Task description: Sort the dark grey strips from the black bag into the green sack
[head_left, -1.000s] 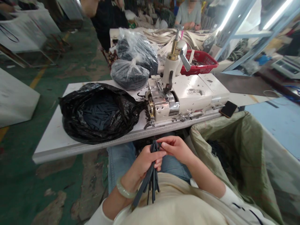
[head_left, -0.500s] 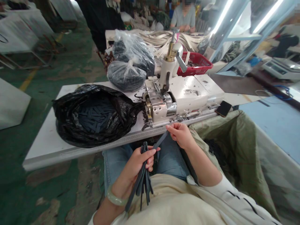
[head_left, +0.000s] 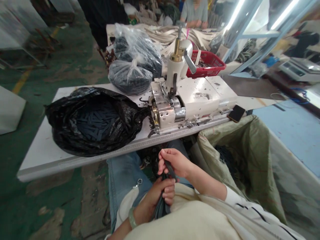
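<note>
My left hand (head_left: pixel 163 190) is closed around a bundle of dark grey-blue strips (head_left: pixel 160 210), low over my lap. Their lower ends hang under the fist, against my cream top. Just above it, my right hand (head_left: pixel 175 162) has its fingers curled and pinched on a dark strip (head_left: pixel 171 170) that runs down to the left fist. The strip's far end is hidden by the fingers. Beyond both hands stands a white bench machine (head_left: pixel 200 96) with a metal head; neither hand touches it.
An open black plastic bag (head_left: pixel 120 140) of dark strips lies on the white table (head_left: pixel 37 153). Behind are tied clear bags (head_left: pixel 132 78) and a red basket (head_left: pixel 212 63). A green sack (head_left: pixel 260 160) stands at right, below a phone (head_left: pixel 236 113). A person (head_left: pixel 195 15) sits opposite.
My right hand has come down and left, from near the table edge to just above the left fist. The left hand has moved slightly lower and right with the bundle. The view has shifted a little.
</note>
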Tool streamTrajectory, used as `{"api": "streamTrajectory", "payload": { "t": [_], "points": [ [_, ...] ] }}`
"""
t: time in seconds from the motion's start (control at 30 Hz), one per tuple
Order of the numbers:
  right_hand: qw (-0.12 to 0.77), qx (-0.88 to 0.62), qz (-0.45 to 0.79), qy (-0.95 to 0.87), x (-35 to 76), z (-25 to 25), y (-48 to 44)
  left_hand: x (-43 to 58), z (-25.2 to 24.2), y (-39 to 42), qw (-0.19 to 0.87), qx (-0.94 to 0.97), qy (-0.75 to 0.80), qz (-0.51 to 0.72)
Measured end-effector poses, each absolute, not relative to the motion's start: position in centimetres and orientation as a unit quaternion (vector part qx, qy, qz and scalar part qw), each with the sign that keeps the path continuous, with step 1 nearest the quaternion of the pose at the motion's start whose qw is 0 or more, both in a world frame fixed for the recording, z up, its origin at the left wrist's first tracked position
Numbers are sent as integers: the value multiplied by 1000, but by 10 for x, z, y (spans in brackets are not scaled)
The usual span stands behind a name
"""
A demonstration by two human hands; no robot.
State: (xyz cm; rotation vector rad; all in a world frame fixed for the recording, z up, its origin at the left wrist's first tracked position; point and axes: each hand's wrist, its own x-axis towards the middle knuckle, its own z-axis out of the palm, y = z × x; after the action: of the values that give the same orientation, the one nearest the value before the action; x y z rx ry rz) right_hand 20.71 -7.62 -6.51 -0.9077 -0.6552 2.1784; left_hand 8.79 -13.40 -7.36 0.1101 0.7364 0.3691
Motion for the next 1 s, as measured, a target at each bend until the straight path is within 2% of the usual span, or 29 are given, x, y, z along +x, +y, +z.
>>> {"api": "streamTrajectory", "payload": {
  "t": [0.07, 0.2, 0.27, 0.43, 0.63, 0.73, 0.83, 1.0],
  "points": [
    [333, -355, 829, -276, 211, -65, -78, 92, -81, -145, 920, 33, 343, 187],
    [436, -401, 728, -346, 237, -56, -62, 96, -85, -152, 918, 27, 342, 199],
    [456, -439, 680, -369, 253, -49, -48, 96, -85, -153, 922, 26, 332, 197],
    [406, -489, 642, -429, 286, -37, -28, 97, -80, -156, 927, 30, 318, 196],
    [274, -546, 626, -485, 294, -45, -31, 94, -72, -154, 919, 47, 340, 192],
    [341, -587, 567, -468, 294, -49, -23, 93, -72, -154, 918, 62, 340, 194],
    [427, -527, 600, -424, 287, -43, -7, 93, -74, -154, 918, 67, 342, 190],
    [442, -501, 629, -397, 267, -28, 31, 92, -81, -151, 909, 77, 358, 200]
  ]
}}
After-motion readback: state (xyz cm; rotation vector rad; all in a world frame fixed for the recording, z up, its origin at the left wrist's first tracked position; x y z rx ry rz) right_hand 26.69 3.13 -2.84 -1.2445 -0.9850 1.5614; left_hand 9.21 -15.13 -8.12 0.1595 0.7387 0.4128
